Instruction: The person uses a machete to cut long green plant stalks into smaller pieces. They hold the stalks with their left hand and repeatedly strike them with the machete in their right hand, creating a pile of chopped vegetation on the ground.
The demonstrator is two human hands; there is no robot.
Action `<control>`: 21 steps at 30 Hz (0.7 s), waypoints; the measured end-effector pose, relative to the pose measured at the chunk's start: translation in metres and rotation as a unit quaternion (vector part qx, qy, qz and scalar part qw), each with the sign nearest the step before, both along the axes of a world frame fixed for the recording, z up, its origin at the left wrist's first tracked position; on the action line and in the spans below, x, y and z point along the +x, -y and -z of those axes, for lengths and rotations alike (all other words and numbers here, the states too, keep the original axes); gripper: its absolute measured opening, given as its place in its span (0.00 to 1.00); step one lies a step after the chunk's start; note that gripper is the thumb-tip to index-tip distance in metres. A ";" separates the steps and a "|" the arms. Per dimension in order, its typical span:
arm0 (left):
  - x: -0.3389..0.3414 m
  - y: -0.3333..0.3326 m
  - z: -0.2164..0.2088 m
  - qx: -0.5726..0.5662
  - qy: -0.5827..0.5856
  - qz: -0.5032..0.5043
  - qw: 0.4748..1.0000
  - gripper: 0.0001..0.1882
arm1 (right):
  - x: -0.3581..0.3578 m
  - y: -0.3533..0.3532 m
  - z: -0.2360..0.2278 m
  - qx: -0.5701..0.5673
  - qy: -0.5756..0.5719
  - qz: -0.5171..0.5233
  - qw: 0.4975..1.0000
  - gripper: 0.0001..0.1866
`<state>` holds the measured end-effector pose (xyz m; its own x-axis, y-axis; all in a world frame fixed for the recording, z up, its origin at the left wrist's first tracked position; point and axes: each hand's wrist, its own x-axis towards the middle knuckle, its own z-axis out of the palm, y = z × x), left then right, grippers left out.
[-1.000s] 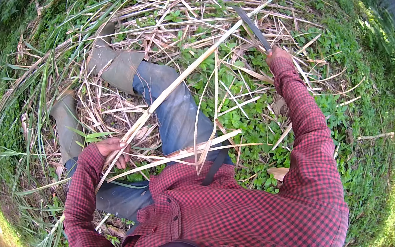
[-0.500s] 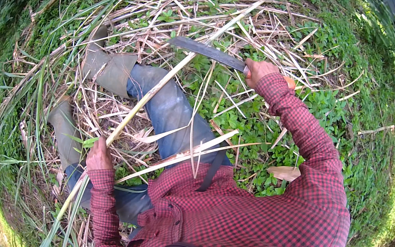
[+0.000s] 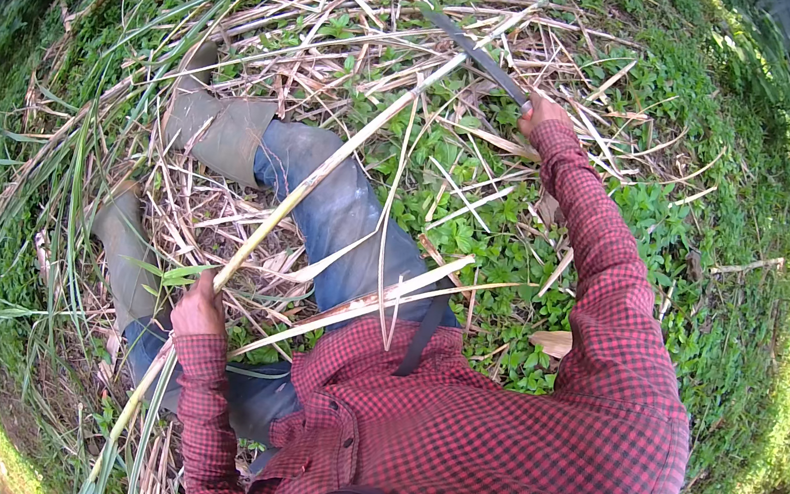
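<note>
My left hand [image 3: 199, 309] is closed round a long pale cane stalk [image 3: 325, 167], low on its length. The stalk slants up and to the right across my legs to the far edge of the view, and green leaves hang from its lower end. My right hand [image 3: 542, 114] grips the handle of a machete [image 3: 482, 59] out at the far right. Its dark blade crosses the upper part of the stalk, pointing to the far left. Fingers hide most of the handle. Small green leaves [image 3: 184, 275] stick out beside my left hand.
Loose dry strips [image 3: 388, 299] lie across my thigh in blue trousers [image 3: 325, 171]. My boots [image 3: 219, 133] rest among cut dry stalks and husks [image 3: 286, 14]. Long green leaves [image 3: 77, 172] are heaped at the left, and low green plants [image 3: 661, 224] cover the ground at the right.
My right hand has moved farther away, carrying the machete up along the stalk toward its far end. The blade now tilts more steeply. My left hand has hardly moved on the stalk.
</note>
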<state>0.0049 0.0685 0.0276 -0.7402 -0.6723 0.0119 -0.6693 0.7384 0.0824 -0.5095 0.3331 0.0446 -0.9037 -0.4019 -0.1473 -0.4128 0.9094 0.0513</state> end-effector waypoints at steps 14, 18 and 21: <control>-0.010 -0.014 0.002 -0.037 -0.113 0.014 0.993 0.13 | -0.050 -0.019 0.006 -0.032 -0.034 0.150 0.988 0.17; -0.012 -0.020 0.009 0.088 -0.133 -0.053 0.986 0.16 | -0.014 -0.014 -0.010 -0.011 -0.040 0.028 0.999 0.14; -0.051 -0.027 -0.008 0.076 -0.138 -0.023 0.987 0.17 | 0.062 0.003 -0.031 0.018 -0.018 -0.067 0.997 0.15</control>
